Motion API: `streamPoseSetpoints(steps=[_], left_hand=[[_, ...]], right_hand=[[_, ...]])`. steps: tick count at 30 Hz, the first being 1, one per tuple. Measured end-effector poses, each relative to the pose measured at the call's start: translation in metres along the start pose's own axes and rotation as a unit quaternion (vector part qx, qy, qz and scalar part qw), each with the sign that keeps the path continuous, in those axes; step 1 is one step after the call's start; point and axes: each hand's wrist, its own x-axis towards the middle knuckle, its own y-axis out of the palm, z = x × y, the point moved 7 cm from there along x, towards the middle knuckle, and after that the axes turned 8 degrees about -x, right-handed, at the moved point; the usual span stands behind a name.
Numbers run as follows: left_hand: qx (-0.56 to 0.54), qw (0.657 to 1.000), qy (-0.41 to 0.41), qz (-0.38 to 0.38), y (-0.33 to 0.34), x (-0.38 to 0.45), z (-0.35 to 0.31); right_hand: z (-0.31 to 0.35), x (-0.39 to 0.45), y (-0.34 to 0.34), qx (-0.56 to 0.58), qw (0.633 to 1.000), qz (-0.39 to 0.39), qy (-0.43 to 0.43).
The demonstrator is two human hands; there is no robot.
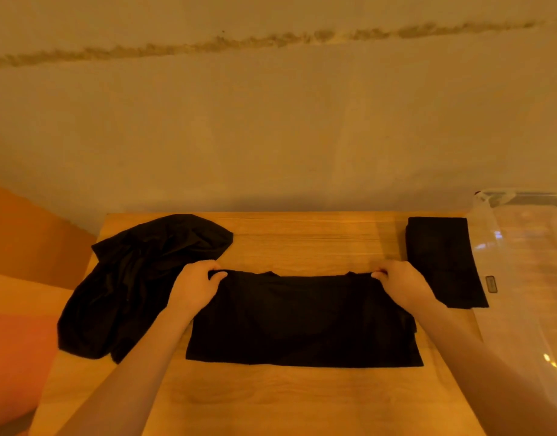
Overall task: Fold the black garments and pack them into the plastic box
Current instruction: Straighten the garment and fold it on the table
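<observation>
A black garment (302, 322) lies folded in a wide rectangle in the middle of the wooden table (302, 240). My left hand (195, 287) pinches its far left corner and my right hand (402, 283) pinches its far right corner. A crumpled heap of black garments (138, 284) lies at the table's left side. A neatly folded black garment (443, 262) rests at the table's right edge, beside the clear plastic box (528, 265).
A pale wall rises directly behind the table. Orange and pink surfaces (16, 309) lie to the left of the table. The plastic box stands off the table's right edge, and bare wood shows between the garments and along the near edge.
</observation>
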Motion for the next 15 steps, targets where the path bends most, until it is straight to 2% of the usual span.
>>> streamPoseSetpoints(steps=[2, 5, 7, 10, 13, 15], left_hand=[[0.059, 0.997, 0.012, -0.044, -0.004, -0.003, -0.002], [0.184, 0.974, 0.116, -0.064, 0.007, -0.012, -0.026], [0.186, 0.966, 0.179, -0.012, 0.029, -0.018, -0.046], [0.132, 0.981, 0.130, 0.058, 0.054, -0.012, -0.048], [0.069, 0.993, 0.088, 0.030, 0.051, -0.002, -0.046], [0.062, 0.993, 0.085, 0.058, 0.054, 0.001, -0.046]], right_hand=[[0.000, -0.003, -0.004, -0.009, 0.999, -0.046, 0.011], [0.012, -0.009, -0.008, -0.044, 0.988, -0.143, -0.041], [0.026, -0.010, 0.001, -0.045, 0.988, -0.115, -0.092], [0.035, -0.007, 0.009, 0.008, 0.992, -0.072, -0.101], [0.036, -0.001, 0.009, 0.041, 0.992, -0.068, -0.094], [0.041, 0.001, 0.008, 0.043, 0.992, -0.064, -0.100]])
